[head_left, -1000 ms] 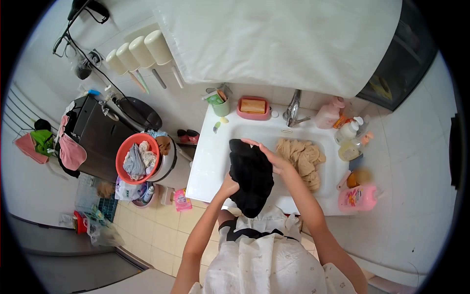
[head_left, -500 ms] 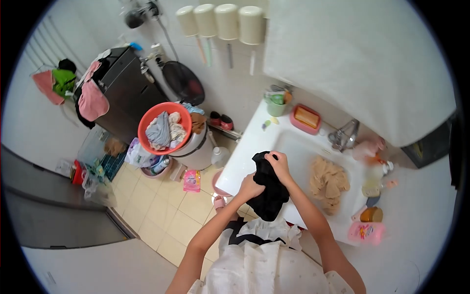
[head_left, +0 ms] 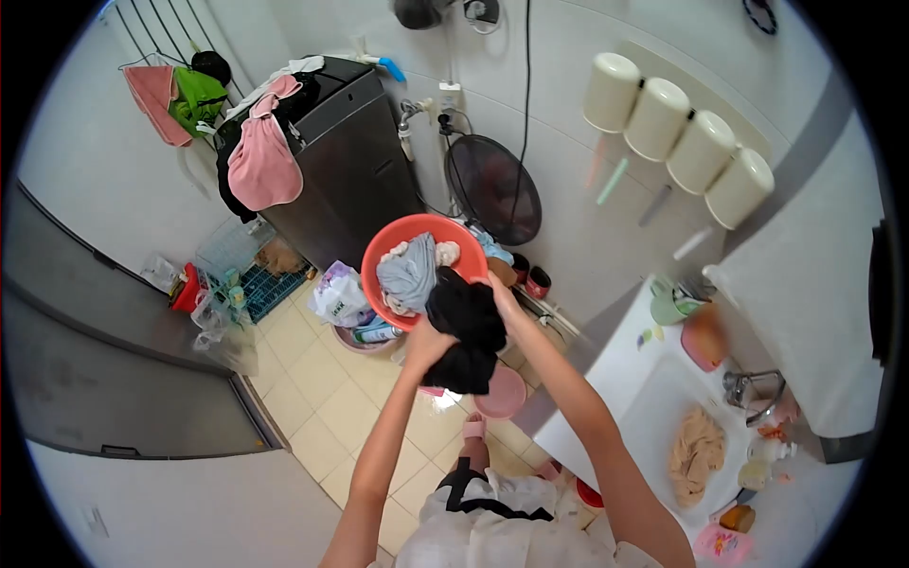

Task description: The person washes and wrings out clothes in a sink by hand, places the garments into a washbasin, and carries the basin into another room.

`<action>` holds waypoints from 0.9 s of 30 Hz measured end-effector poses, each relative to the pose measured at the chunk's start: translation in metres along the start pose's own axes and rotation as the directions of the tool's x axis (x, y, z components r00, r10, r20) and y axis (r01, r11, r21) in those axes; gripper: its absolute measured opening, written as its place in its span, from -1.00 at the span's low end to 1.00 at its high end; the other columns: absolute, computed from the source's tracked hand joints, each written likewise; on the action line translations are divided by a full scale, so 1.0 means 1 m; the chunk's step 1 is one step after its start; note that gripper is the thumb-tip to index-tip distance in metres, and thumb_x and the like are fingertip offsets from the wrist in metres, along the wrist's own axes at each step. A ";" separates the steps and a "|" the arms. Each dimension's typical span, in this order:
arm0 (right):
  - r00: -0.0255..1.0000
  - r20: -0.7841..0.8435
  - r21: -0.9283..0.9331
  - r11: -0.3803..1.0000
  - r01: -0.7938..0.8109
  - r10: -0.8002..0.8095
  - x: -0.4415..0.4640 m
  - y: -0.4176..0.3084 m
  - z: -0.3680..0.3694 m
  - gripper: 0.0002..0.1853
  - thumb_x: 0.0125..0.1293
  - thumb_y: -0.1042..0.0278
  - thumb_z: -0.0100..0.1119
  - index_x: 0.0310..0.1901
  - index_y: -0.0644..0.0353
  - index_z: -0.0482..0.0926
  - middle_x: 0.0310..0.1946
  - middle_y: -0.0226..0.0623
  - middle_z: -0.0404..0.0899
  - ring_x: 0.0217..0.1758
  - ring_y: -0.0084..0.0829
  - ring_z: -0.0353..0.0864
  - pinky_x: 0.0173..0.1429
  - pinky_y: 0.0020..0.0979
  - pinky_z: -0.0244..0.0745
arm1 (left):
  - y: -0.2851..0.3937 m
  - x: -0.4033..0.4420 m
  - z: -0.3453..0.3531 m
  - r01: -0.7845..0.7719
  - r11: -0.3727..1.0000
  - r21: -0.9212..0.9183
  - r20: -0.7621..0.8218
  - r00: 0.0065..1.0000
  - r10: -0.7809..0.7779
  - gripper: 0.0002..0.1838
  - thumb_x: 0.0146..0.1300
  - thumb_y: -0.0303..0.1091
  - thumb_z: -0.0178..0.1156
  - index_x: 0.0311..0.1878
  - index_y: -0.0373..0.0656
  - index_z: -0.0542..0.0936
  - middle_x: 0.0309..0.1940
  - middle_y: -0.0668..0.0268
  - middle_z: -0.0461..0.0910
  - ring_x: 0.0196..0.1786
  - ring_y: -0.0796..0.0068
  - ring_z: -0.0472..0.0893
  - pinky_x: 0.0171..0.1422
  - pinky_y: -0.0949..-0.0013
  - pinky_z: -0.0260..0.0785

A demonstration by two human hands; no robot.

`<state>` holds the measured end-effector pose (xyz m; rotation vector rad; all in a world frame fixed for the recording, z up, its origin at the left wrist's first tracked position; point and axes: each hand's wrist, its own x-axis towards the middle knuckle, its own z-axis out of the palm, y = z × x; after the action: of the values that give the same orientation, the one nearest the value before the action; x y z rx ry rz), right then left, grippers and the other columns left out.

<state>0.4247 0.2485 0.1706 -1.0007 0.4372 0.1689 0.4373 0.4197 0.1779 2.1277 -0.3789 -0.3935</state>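
Observation:
A black cloth garment (head_left: 466, 327) hangs bunched between my two hands, partly in front of the red basin. My left hand (head_left: 428, 346) is closed on its lower left side. On the upper right, my right hand (head_left: 492, 295) grips its edge, with some fingers hidden behind the cloth. Just beyond the garment, the red basin (head_left: 371, 263) holds a grey-blue cloth (head_left: 409, 272) and pale patterned clothes. A wet tan cloth (head_left: 696, 454) lies in the white sink (head_left: 653, 398) at the right.
A dark washing machine (head_left: 346, 175) stands behind the basin, a pink cloth (head_left: 265, 166) draped over it. On the floor are a pink basin (head_left: 502, 392) and a tub with bottles (head_left: 365, 338). Several cups (head_left: 658, 118) hang on the wall. The counter (head_left: 592, 398) borders my right arm.
My view has swung left, and both hands have carried the black garment from beside the sink counter over to the red basin. The tan cloth stays in the sink.

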 end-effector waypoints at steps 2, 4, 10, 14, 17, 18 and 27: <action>0.999 -0.054 -0.021 1.000 0.008 -0.009 0.050 -0.001 0.021 -0.49 0.28 -0.03 -0.42 -0.06 0.20 0.40 -0.11 -0.20 0.42 -0.05 -0.38 0.41 0.07 -0.43 0.26 | 0.010 0.033 -0.028 0.044 0.993 0.109 -0.102 0.994 -0.032 -0.29 -0.37 -0.22 0.27 -0.04 -0.32 0.36 -0.18 -0.01 0.47 -0.07 0.09 0.45 0.01 0.30 0.27; 0.891 -0.223 -0.403 0.869 0.285 -0.396 0.095 0.003 0.028 -0.51 0.25 -0.03 -0.36 -0.04 0.17 0.39 -0.09 -0.14 0.41 0.01 -0.26 0.36 0.11 -0.39 0.19 | -0.022 0.081 -0.041 -0.083 0.994 0.070 -0.112 0.990 0.091 -0.23 -0.38 -0.11 0.28 -0.01 -0.30 0.33 -0.15 -0.05 0.43 -0.04 0.04 0.42 0.03 0.26 0.26; 0.830 -0.239 -0.708 0.676 0.206 -0.504 0.109 0.091 -0.024 -0.75 0.12 0.30 -0.07 -0.25 0.27 0.45 -0.32 -0.12 0.49 -0.20 -0.21 0.46 -0.13 -0.33 0.34 | -0.089 0.122 -0.005 0.145 0.942 0.303 -0.092 0.988 -0.122 -0.24 -0.30 -0.10 0.25 0.05 -0.25 0.28 0.05 -0.07 0.21 0.12 0.05 0.24 0.14 0.18 0.14; 0.916 -0.206 -0.317 0.909 0.270 -0.344 -0.002 0.121 -0.048 -0.81 0.16 0.42 -0.09 -0.23 0.25 0.47 -0.37 -0.42 0.51 -0.34 -0.60 0.48 -0.28 -0.58 0.38 | -0.049 0.066 0.060 -0.146 0.970 0.192 0.132 0.984 0.122 -0.62 -0.14 -0.33 0.13 -0.17 -0.22 0.48 -0.18 0.02 0.39 -0.03 0.07 0.33 0.10 0.22 0.14; 0.838 -0.445 -0.247 0.943 0.225 -0.316 -0.092 0.125 -0.080 -0.81 0.13 0.52 -0.16 -0.25 0.28 0.46 -0.39 -0.36 0.52 -0.38 -0.60 0.47 -0.30 -0.59 0.37 | -0.020 0.025 0.128 -0.455 0.890 -0.012 0.173 0.876 0.450 -0.75 -0.12 -0.47 0.08 -0.27 -0.19 0.50 -0.26 0.10 0.40 -0.08 0.13 0.35 0.05 0.22 0.15; 0.791 -0.486 -0.262 0.925 0.273 -0.372 -0.124 0.122 -0.093 -0.80 0.12 0.54 -0.17 -0.27 0.28 0.46 -0.40 -0.36 0.52 -0.40 -0.60 0.46 -0.31 -0.60 0.37 | 0.001 0.006 0.145 -0.488 0.872 -0.045 0.228 0.845 0.484 -0.77 -0.13 -0.50 0.06 -0.30 -0.19 0.49 -0.26 0.12 0.39 -0.10 0.13 0.34 0.02 0.23 0.17; -0.060 -0.575 -0.289 0.271 -0.918 -0.816 -0.330 0.126 -0.286 -0.55 -0.11 0.29 0.13 -0.09 0.07 0.36 0.01 -0.29 0.27 0.06 -0.24 0.22 0.00 -0.04 0.13 | 0.084 -0.097 0.249 -0.626 0.683 -0.376 0.678 0.317 0.663 -0.83 -0.07 -0.58 -0.02 -0.35 -0.22 0.47 -0.31 0.14 0.41 -0.15 0.14 0.36 -0.02 0.27 0.21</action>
<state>0.0064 0.0945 0.0826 -2.4876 2.3585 -0.4471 0.2361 0.2307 0.1281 1.4277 -1.6779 -0.8185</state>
